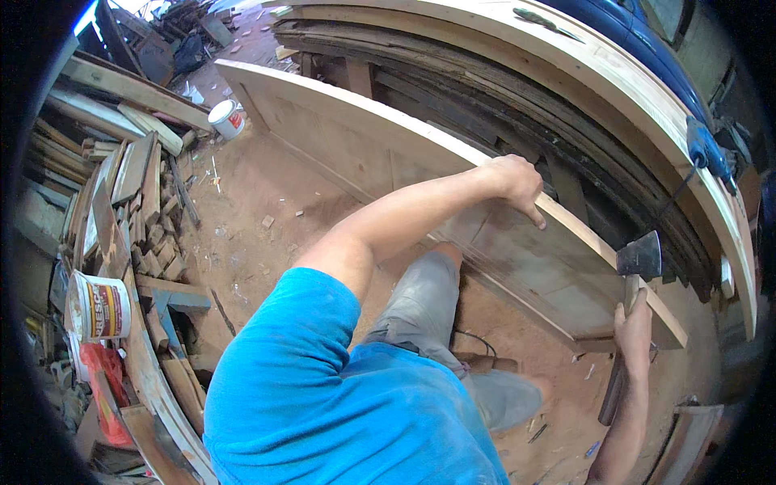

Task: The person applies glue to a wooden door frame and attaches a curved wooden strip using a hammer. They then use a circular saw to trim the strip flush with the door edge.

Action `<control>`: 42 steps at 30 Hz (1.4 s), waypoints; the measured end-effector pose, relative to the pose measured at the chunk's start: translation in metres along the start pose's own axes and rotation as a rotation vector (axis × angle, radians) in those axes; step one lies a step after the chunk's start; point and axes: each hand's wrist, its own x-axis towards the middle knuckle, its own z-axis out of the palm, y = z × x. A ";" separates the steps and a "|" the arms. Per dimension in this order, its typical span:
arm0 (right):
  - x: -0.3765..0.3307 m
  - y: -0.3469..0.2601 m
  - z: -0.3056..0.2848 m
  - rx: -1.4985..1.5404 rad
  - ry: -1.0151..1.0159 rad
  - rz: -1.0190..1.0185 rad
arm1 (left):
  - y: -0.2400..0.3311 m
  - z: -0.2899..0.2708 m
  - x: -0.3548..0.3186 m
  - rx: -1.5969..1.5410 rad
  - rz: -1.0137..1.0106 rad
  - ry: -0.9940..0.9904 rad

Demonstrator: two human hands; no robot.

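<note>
A long panelled wooden door [339,141] stands on its edge in front of me, running from the far left to the near right. My left hand [516,184] is closed over its upper edge, the thumb on the near face and the other fingers partly hidden behind. Near the door's right end, my right hand [634,327] is wrapped round the handle of a hatchet [640,257]. The hatchet's dark, broad head is up at the door's top edge; whether it touches the wood I cannot tell. The handle's lower end shows below my hand.
Stacked dark boards [469,97] lie behind the door, below a pale plank [614,77] with a blue corded power tool [702,145]. Scrap wood [153,210] is heaped at left, beside a labelled bucket [101,307] and red plastic bag [109,388]. A white bucket [226,120] stands farther off.
</note>
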 end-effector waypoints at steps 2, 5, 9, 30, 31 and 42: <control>0.010 0.000 -0.010 0.013 -0.091 -0.005 | -0.004 0.003 -0.001 0.008 0.029 0.096; 0.022 -0.025 -0.015 0.085 -0.064 -0.061 | -0.010 0.008 0.000 -0.010 0.013 0.166; 0.039 -0.119 -0.037 0.638 -0.008 -0.026 | -0.015 0.009 -0.007 -0.038 -0.041 0.230; 0.161 -0.440 -0.006 0.488 -0.199 -0.812 | -0.136 0.067 -0.061 -0.105 -0.058 0.580; 0.172 -0.456 0.005 0.443 -0.233 -0.820 | -0.135 0.076 -0.053 -0.144 -0.093 0.655; 0.277 -0.637 0.060 0.815 -0.227 -1.040 | -0.127 0.019 -0.097 -0.213 -0.098 0.180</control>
